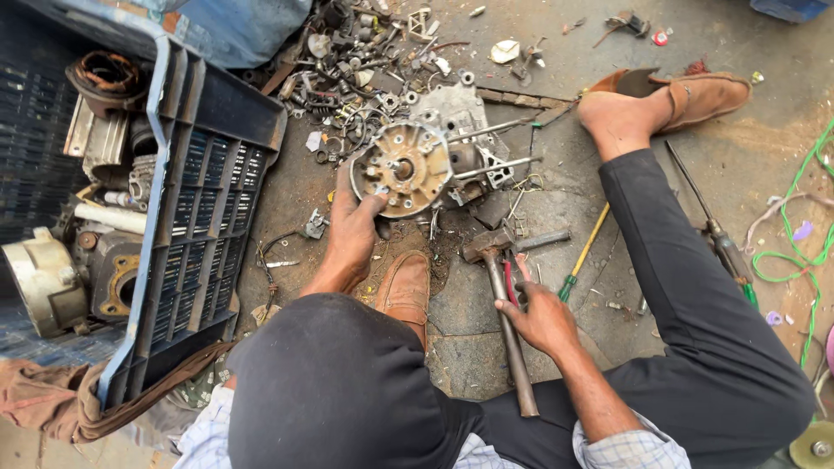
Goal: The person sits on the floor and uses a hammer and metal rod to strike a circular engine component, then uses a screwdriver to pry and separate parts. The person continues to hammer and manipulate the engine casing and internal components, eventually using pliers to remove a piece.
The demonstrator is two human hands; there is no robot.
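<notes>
My left hand [354, 233] grips the lower edge of a round metal engine part [401, 168], a disc-shaped housing with holes, which stands on the concrete floor joined to a grey engine casing [456, 117] with long studs. My right hand [543, 320] is shut on the handle of a hammer [508, 326] whose rusty head [485, 246] rests on the floor near the casing. Red-handled pliers [511, 282] lie right beside the hammer handle. My legs in dark trousers frame the work; a brown shoe [405, 287] sits below the disc.
A dark blue plastic crate [204, 200] at left holds engine parts. A heap of bolts, springs and scrap [365, 61] lies behind the casing. A yellow-and-green screwdriver [584, 254], a long screwdriver [714, 230], green wire [804, 226] and my bare foot on a sandal [660, 104] are at right.
</notes>
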